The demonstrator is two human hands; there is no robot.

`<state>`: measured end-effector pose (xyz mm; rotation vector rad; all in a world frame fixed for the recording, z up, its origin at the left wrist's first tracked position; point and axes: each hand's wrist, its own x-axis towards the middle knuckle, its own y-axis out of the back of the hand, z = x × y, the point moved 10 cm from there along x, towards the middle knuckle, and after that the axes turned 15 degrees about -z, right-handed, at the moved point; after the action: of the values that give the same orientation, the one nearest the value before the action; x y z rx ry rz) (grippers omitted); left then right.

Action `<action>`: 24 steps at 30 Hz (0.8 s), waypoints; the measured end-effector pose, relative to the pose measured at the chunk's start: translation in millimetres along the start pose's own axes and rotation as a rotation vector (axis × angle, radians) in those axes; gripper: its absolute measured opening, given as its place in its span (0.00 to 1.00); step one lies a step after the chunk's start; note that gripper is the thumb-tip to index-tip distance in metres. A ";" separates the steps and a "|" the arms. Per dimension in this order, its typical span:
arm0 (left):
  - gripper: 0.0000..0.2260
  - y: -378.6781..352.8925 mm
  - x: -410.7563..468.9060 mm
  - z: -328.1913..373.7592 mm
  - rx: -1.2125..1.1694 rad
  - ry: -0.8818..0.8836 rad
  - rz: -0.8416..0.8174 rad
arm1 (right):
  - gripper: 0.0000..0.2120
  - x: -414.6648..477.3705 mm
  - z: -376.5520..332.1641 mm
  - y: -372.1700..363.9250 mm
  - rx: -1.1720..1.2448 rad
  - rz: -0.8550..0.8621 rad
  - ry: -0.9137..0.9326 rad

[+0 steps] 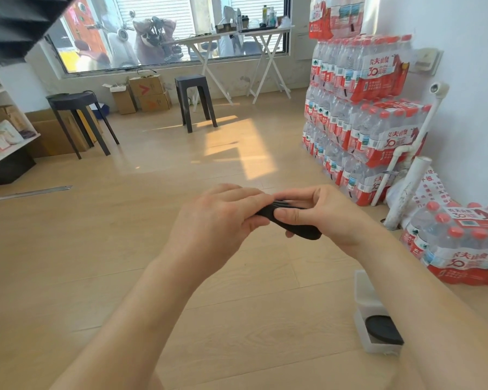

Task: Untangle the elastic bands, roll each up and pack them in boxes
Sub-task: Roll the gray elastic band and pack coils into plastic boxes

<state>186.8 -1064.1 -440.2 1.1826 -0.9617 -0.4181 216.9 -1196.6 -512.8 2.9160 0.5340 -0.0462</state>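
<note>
Item: 1 black elastic band (pixel 290 220), held in the air between both hands, above the floor (pixel 124 249).
Left hand (pixel 217 220): fingers curled over 1 end, likely steadying the coil.
Right hand (pixel 321 215): thumb and fingers pinch the other part, apparently to wind it.
Box (pixel 362 294): clear, on the floor near the right forearm, holding 1 rolled band (pixel 383 329); probably kept close for packing.
Water packs (pixel 364 108): stacked by the wall.

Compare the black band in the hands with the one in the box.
The black elastic band is gripped by left hand and right hand in mid-air; the black coiled band lies untouched in the pale plastic box. The held band looks elongated; the coiled one round. Both black.
</note>
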 end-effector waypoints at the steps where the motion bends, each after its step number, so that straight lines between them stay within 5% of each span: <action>1: 0.15 -1.6 0.1 2.2 0.043 0.009 -0.021 | 0.28 0.7 1.2 -0.6 -0.005 -0.008 -0.009; 6: 0.18 -15.9 0.2 4.0 0.121 0.049 -0.156 | 0.22 1.4 3.6 -7.0 -0.020 -0.050 -0.021; 19: 0.09 -23.5 -9.6 -38.7 -0.264 0.322 -0.202 | 0.12 6.9 14.5 -24.5 -0.075 -0.188 -0.125; 24: 0.11 -26.1 -14.3 -53.6 -0.407 0.390 -0.188 | 0.13 8.0 23.3 -24.0 0.122 -0.159 -0.204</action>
<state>227.3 -1031.9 -473.0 0.9359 -0.4036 -0.4834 216.0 -1175.9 -540.3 2.9305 0.7489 -0.4059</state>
